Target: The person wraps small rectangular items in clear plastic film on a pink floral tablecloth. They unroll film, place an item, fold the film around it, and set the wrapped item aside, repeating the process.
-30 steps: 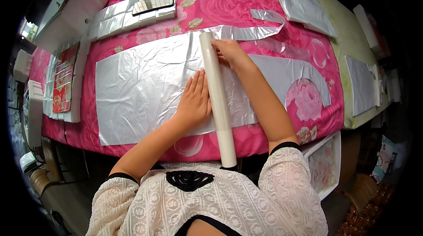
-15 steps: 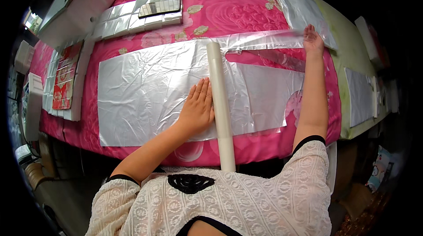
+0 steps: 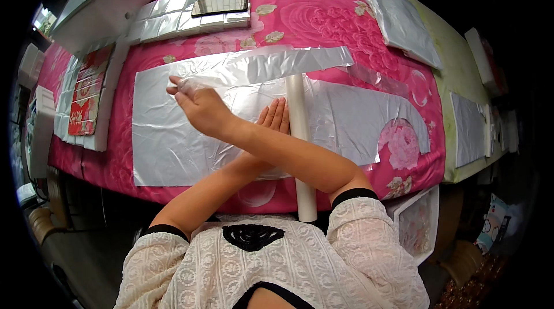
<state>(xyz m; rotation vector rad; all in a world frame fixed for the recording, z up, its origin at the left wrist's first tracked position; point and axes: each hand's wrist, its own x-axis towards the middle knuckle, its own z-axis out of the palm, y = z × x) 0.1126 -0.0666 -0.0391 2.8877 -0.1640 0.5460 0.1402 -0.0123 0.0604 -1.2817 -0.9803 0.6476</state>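
Right in the thick of it, the white tube (image 3: 296, 107) lies lengthwise, near end up against the lacy top (image 3: 213, 274)! Just left of the tube, the left hand (image 3: 274, 116) is flat on the silvery sheet (image 3: 161, 130), its fingers straight and held together, the palm hidden under the crossing right forearm. And the right hand (image 3: 203, 110), what a reach: arched over the left arm, well left of the tube, thumb and fingertips pinching one end of the shiny strip (image 3: 300, 62). That strip runs across by the tube's far end, its other tip out to the right of it; whether strip and tube touch, I can't tell. Wrinkles everywhere on the silvery sheet, left of the tube; to its right, a greyish sheet (image 3: 346, 107) ends in a rounded notch, pink cloth (image 3: 398, 150) showing through! A clear band (image 3: 375, 78) lies right of the tube's far end. Beyond and left of the tube, a dark phone (image 3: 220, 5) tops white packets (image 3: 161, 26); farther left of it, a red packet (image 3: 90, 95); far to its right, a pale green cloth (image 3: 444, 86)
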